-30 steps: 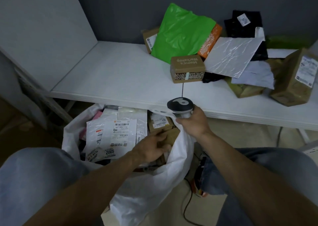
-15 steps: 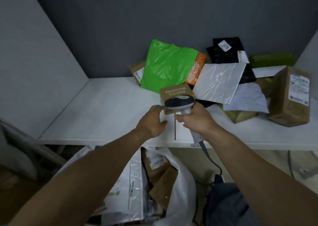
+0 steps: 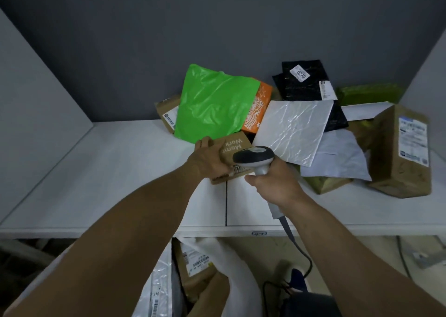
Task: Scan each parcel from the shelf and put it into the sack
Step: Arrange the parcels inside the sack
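my left hand (image 3: pixel 207 158) grips the small brown box (image 3: pixel 233 145) at frame centre on the shelf (image 3: pixel 120 172), right hand (image 3: pixel 275 182) clamped on the scanner (image 3: pixel 253 156) touching it, while the sack (image 3: pixel 241 268) at bottom holds some parcels and a pile (image 3: pixel 294 126) at upper right is not yet scanned.

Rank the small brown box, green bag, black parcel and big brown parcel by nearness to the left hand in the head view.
From the left hand:
1. small brown box, held by it.
2. green bag, just behind.
3. black parcel, back right.
4. big brown parcel, far right.
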